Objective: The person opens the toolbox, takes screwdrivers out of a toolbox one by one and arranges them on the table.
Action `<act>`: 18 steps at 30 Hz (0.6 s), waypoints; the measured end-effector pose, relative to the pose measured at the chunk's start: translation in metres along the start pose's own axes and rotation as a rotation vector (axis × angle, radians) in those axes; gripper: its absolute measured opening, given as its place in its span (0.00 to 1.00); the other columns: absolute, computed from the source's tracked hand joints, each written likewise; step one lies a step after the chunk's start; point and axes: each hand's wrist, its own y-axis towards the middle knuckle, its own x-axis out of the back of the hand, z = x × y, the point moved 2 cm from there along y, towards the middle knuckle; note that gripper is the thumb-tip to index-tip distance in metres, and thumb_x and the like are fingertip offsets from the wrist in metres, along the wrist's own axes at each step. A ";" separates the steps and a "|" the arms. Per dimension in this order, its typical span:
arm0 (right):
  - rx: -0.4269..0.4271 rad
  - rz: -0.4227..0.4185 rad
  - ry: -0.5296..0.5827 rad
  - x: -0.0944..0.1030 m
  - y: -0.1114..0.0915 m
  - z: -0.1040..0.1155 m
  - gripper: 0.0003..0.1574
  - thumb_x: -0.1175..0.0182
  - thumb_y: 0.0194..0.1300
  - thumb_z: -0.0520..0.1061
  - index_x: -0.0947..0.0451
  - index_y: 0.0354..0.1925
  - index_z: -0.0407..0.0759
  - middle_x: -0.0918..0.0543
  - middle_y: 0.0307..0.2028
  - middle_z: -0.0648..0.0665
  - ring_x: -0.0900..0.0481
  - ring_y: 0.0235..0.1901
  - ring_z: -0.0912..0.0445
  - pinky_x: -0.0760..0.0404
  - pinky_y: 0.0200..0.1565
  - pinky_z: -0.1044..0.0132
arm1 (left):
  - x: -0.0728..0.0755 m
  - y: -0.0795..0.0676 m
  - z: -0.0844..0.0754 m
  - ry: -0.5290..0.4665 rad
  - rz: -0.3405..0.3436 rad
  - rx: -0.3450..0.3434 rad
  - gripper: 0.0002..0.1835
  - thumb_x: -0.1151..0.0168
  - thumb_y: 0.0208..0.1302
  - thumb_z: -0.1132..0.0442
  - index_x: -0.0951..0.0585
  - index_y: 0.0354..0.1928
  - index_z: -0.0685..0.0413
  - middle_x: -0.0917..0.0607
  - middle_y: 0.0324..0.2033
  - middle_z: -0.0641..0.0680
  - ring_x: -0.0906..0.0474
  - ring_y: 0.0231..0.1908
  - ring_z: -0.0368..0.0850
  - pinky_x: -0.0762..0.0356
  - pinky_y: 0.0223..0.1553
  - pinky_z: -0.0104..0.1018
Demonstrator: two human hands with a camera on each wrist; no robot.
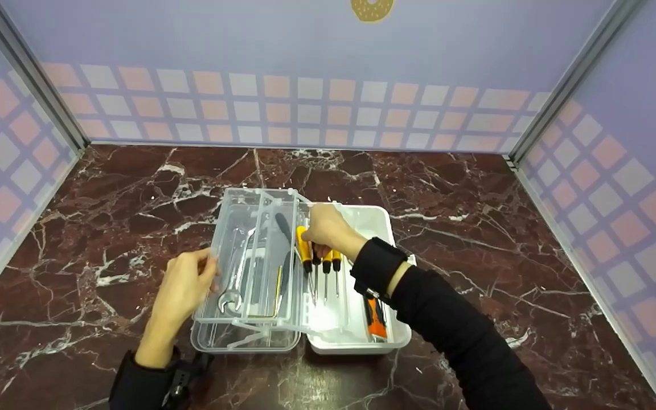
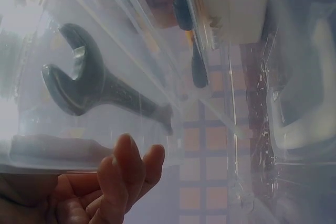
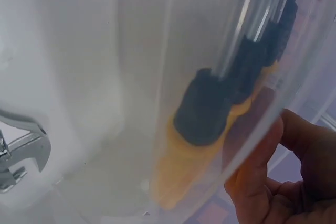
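Note:
An opened toolbox lies on the table: a white box (image 1: 385,222) with a clear tray (image 1: 222,228) swung out to its left. My left hand (image 1: 187,279) grips the tray's left edge, fingertips showing against the wall in the left wrist view. My right hand (image 1: 331,228) reaches over the white box with its fingers curled around the handle of a yellow-and-black screwdriver (image 1: 303,245). Several such screwdrivers lie side by side, shafts toward me, partly hidden by the hand. In the right wrist view, screwdriver handles (image 3: 181,169) show through clear plastic beside the fingers.
The tray holds an open-end wrench (image 1: 230,302), a gold hex key (image 1: 278,290) and a grey-handled tool (image 1: 283,226). Beneath it lies the clear lid (image 1: 214,344). An orange-and-black tool (image 1: 376,322) and an adjustable wrench (image 3: 31,148) are in the white box. Tiled-pattern panels (image 1: 305,108) enclose the table.

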 end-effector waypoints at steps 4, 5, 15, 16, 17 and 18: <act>0.041 -0.016 -0.056 0.002 -0.001 0.003 0.13 0.45 0.52 0.37 0.29 0.14 0.35 0.21 0.15 0.35 0.20 0.16 0.48 0.28 0.09 0.72 | 0.000 0.000 0.001 -0.009 0.011 0.004 0.11 0.52 0.63 0.69 0.23 0.24 0.60 0.20 0.20 0.54 0.26 0.15 0.41 0.34 0.08 0.31; 0.049 -0.025 -0.079 0.002 -0.002 0.004 0.13 0.44 0.53 0.38 0.28 0.15 0.34 0.21 0.14 0.36 0.20 0.15 0.49 0.28 0.09 0.72 | 0.000 0.000 0.001 -0.009 0.010 0.003 0.11 0.52 0.62 0.69 0.23 0.25 0.60 0.20 0.20 0.54 0.26 0.15 0.41 0.34 0.08 0.31; 0.042 0.000 -0.114 0.000 -0.004 0.008 0.15 0.40 0.54 0.43 0.28 0.17 0.34 0.21 0.14 0.37 0.21 0.15 0.50 0.27 0.11 0.71 | -0.001 0.000 0.002 -0.015 0.002 0.009 0.10 0.53 0.63 0.68 0.21 0.31 0.63 0.19 0.22 0.55 0.25 0.15 0.41 0.32 0.09 0.31; 0.048 0.002 -0.122 -0.001 -0.003 0.007 0.16 0.40 0.54 0.43 0.28 0.16 0.34 0.21 0.14 0.37 0.21 0.14 0.51 0.27 0.11 0.71 | -0.001 0.000 0.002 -0.016 0.000 0.009 0.10 0.53 0.63 0.68 0.21 0.30 0.63 0.19 0.22 0.55 0.25 0.15 0.41 0.32 0.09 0.31; 0.053 0.002 -0.130 -0.002 -0.003 0.007 0.16 0.40 0.54 0.44 0.28 0.16 0.35 0.21 0.14 0.38 0.21 0.14 0.51 0.26 0.12 0.71 | -0.001 0.000 0.002 -0.015 -0.001 0.007 0.11 0.52 0.63 0.68 0.21 0.29 0.63 0.19 0.22 0.55 0.25 0.15 0.41 0.32 0.09 0.31; 0.053 0.004 -0.129 -0.003 -0.003 0.007 0.16 0.40 0.53 0.44 0.28 0.16 0.35 0.21 0.13 0.38 0.21 0.13 0.52 0.26 0.12 0.71 | -0.001 0.000 0.002 -0.015 -0.003 0.006 0.11 0.53 0.63 0.68 0.21 0.28 0.62 0.19 0.22 0.54 0.25 0.15 0.41 0.32 0.09 0.31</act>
